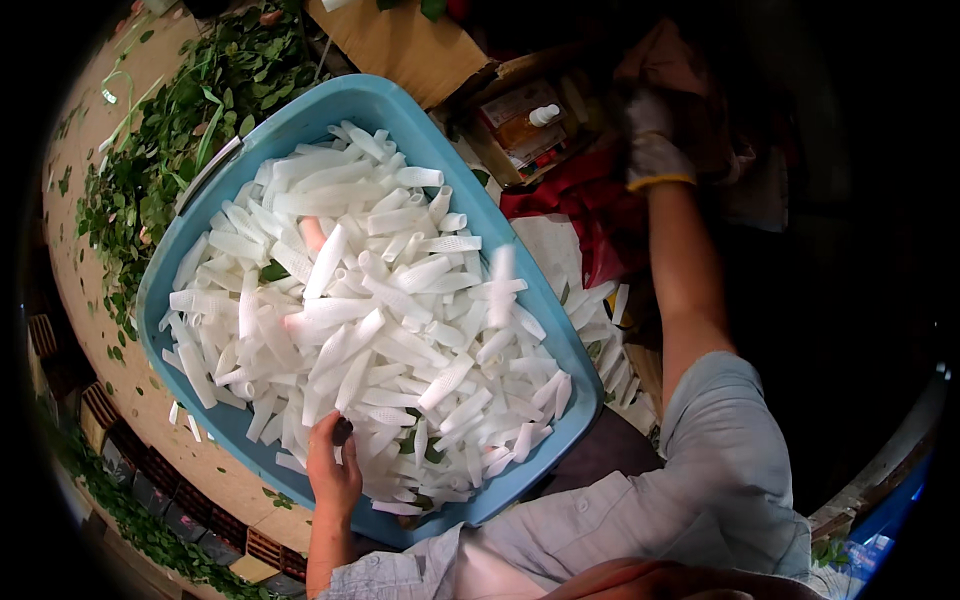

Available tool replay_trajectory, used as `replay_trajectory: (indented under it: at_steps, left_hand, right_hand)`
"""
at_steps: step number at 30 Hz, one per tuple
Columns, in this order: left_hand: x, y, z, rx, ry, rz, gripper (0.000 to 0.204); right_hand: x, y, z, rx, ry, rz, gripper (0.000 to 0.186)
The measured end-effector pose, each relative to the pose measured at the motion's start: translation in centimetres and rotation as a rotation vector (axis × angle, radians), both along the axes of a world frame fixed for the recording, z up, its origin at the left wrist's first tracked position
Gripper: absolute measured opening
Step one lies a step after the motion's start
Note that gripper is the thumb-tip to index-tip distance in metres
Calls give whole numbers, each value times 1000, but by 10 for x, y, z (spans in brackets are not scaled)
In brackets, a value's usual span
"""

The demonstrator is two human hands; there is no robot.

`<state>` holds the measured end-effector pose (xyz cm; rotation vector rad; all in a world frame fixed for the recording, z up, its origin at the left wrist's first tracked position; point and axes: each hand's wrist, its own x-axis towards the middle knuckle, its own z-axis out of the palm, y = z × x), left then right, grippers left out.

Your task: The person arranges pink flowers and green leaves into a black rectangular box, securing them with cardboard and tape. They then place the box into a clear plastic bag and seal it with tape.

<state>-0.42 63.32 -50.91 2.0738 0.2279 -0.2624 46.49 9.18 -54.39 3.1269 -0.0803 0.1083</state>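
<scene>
A large light-blue plastic tub [365, 95] is heaped with white foam net sleeves [345, 345]. At its near left side, my bare left hand [332, 462] is over the sleeves, thumb and fingers closed on a small dark lump [342, 431] that I cannot identify. My right hand [657, 145] wears a whitish glove with a yellow cuff and reaches far to the right, past the tub. It lies beside dark red cloth [590, 205]. Motion blur and shadow hide its fingers, so whether it holds anything does not show.
Cut leafy stems [200, 120] lie on the floor left of the tub. Beyond the tub stand a cardboard sheet [400, 45] and an open box with a white-capped bottle [544, 116]. More white sleeves [615, 365] lie right of the tub. Perforated bricks [190, 500] line the lower left.
</scene>
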Motion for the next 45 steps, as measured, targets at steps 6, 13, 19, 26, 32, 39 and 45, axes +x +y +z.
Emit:
replay_trajectory:
  at_steps: [6,13,19,26,32,39,45]
  left_hand:
    - [-5,8,-2,51,-76,36,41]
    - [-21,9,-10,33,-170,217,40]
    - [-6,15,-5,56,-222,101,45]
    - [-14,22,-5,191,-171,93,50]
    - [-27,23,-18,-165,-97,322,39]
    - [-23,-23,52,-480,139,384,33]
    - [55,-57,280,-601,-369,130,36]
  right_hand:
    - [-14,80,12,-187,151,-296,30]
    - [-114,101,97,687,423,170,44]
    - [33,13,-55,-409,165,44,35]
    - [41,79,-64,-522,260,354,35]
    - [8,82,-25,-79,163,16,37]
    - [-178,148,142,1329,-36,-303,32]
    - [-348,288,320,1723,340,-216,19]
